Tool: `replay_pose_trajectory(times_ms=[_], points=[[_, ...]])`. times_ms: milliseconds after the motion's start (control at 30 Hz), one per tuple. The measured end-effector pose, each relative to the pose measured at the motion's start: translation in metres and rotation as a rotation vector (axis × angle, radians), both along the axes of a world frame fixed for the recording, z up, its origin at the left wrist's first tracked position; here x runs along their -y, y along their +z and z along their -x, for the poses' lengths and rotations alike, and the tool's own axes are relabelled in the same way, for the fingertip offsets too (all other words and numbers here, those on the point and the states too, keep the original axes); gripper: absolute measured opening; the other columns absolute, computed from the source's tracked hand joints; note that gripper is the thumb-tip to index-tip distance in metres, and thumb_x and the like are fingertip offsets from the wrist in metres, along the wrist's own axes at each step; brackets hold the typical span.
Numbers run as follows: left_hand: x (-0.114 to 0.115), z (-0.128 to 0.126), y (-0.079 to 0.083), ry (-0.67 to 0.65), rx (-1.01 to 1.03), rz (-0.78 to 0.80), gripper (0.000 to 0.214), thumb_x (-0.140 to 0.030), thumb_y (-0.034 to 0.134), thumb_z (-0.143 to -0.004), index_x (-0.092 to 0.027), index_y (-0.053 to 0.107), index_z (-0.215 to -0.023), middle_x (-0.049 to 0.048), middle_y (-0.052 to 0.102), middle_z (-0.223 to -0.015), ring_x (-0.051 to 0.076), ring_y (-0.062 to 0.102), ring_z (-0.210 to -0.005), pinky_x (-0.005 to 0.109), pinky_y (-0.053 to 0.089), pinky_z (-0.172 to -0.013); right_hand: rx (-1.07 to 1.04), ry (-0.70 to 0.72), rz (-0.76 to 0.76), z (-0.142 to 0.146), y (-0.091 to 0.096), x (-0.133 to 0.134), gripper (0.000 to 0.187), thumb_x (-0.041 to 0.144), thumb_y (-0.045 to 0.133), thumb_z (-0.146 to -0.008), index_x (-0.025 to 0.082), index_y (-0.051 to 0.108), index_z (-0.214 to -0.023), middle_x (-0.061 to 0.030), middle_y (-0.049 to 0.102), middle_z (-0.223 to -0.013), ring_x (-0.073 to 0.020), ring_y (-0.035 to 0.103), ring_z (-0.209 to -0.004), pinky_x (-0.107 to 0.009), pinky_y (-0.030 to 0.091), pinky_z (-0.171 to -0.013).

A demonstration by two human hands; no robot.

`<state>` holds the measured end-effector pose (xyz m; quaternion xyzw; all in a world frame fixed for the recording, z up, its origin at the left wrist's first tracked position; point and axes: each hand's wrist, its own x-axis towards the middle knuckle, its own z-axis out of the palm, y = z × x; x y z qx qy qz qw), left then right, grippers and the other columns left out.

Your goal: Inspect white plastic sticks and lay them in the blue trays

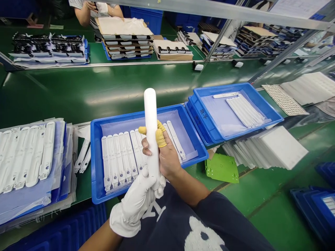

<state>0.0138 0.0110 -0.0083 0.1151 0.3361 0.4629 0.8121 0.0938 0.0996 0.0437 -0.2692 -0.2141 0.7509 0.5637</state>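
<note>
A long white plastic piece with a rounded top point(150, 122) stands nearly upright in front of me, its smooth side showing. My left hand point(136, 200), in a white glove, is closed round its lower end. Higher up, my right hand point(166, 151) grips it too, with yellow covers on some fingertips and the other fingers bare. Behind and below both hands lies a blue tray point(95, 160) lined with a pale sheet. In it, a row of slim white plastic strips point(121, 157) lies on the left, and a few more strips point(176, 139) on the right.
Stacked sheets with white strips point(31, 153) stand at the left, two loose strips point(85, 158) beside them. At right are another blue tray point(199, 101), a green tray point(222, 168) and white sheets point(284, 146). Across the bench, a person point(101, 10) stands behind stacked parts point(125, 42).
</note>
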Motion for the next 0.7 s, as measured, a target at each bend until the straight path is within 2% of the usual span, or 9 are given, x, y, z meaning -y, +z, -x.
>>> replay_pose_trajectory(times_ms=[100, 200, 333, 400, 533, 600, 700], points=[[0.000, 0.001, 0.004, -0.022, 0.066, -0.035, 0.014, -0.026, 0.075, -0.080, -0.016, 0.065, -0.082, -0.0001, 0.064, -0.068, 0.010, 0.055, -0.060, 0.023, 0.048, -0.061, -0.001, 0.039, -0.027, 0.000, 0.000, 0.003, 0.016, 0.034, 0.062, -0.095, 0.028, 0.063, -0.109, -0.0019, 0.073, -0.098, -0.0081, 0.054, -0.064, -0.015, 0.041, -0.048], [0.003, 0.000, 0.009, -0.010, 0.110, -0.006, 0.012, -0.022, 0.074, -0.079, -0.014, 0.066, -0.077, 0.0008, 0.063, -0.070, 0.010, 0.055, -0.063, 0.021, 0.048, -0.064, 0.014, 0.051, 0.024, -0.001, -0.001, 0.002, 0.018, 0.036, 0.061, -0.095, 0.029, 0.062, -0.112, -0.0032, 0.073, -0.100, -0.0090, 0.053, -0.063, -0.016, 0.041, -0.047], [0.005, -0.005, 0.014, 0.056, 0.103, -0.013, 0.022, -0.023, 0.071, -0.085, -0.016, 0.058, -0.067, -0.0008, 0.057, -0.066, 0.009, 0.051, -0.060, 0.022, 0.046, -0.062, -0.017, -0.008, 0.089, -0.002, -0.003, -0.002, 0.015, 0.031, 0.055, -0.098, 0.028, 0.062, -0.111, -0.0029, 0.072, -0.099, -0.0093, 0.052, -0.065, -0.016, 0.042, -0.048], [0.004, -0.005, 0.013, 0.049, 0.082, -0.034, 0.020, -0.022, 0.067, -0.089, -0.016, 0.060, -0.070, -0.0009, 0.056, -0.066, 0.009, 0.050, -0.059, 0.023, 0.045, -0.061, 0.000, -0.052, 0.101, -0.002, -0.003, -0.002, 0.014, 0.031, 0.054, -0.098, 0.028, 0.062, -0.110, -0.0024, 0.072, -0.099, -0.0096, 0.052, -0.065, -0.016, 0.042, -0.048], [0.001, 0.003, 0.004, -0.050, 0.031, -0.020, 0.004, -0.018, 0.067, -0.084, -0.016, 0.064, -0.081, 0.0005, 0.062, -0.075, 0.009, 0.051, -0.061, 0.023, 0.045, -0.061, 0.046, -0.053, 0.039, -0.002, -0.003, 0.003, 0.016, 0.034, 0.059, -0.096, 0.029, 0.062, -0.111, -0.0025, 0.071, -0.098, -0.0101, 0.052, -0.063, -0.018, 0.042, -0.048], [0.000, 0.008, -0.001, -0.118, -0.064, -0.123, 0.006, -0.013, 0.067, -0.080, -0.017, 0.063, -0.079, 0.0007, 0.063, -0.077, 0.012, 0.055, -0.069, 0.025, 0.048, -0.069, 0.038, -0.022, 0.028, -0.002, -0.003, 0.004, 0.017, 0.033, 0.060, -0.095, 0.028, 0.062, -0.112, -0.0024, 0.071, -0.096, -0.0099, 0.052, -0.063, -0.017, 0.042, -0.048], [0.001, 0.013, 0.000, -0.202, -0.250, -0.263, 0.013, -0.012, 0.070, -0.077, -0.019, 0.063, -0.086, 0.0009, 0.066, -0.087, 0.016, 0.060, -0.085, 0.029, 0.051, -0.084, -0.010, -0.025, 0.112, -0.005, -0.002, -0.001, 0.014, 0.029, 0.059, -0.097, 0.027, 0.061, -0.111, -0.0023, 0.071, -0.095, -0.0092, 0.052, -0.064, -0.015, 0.043, -0.048]])
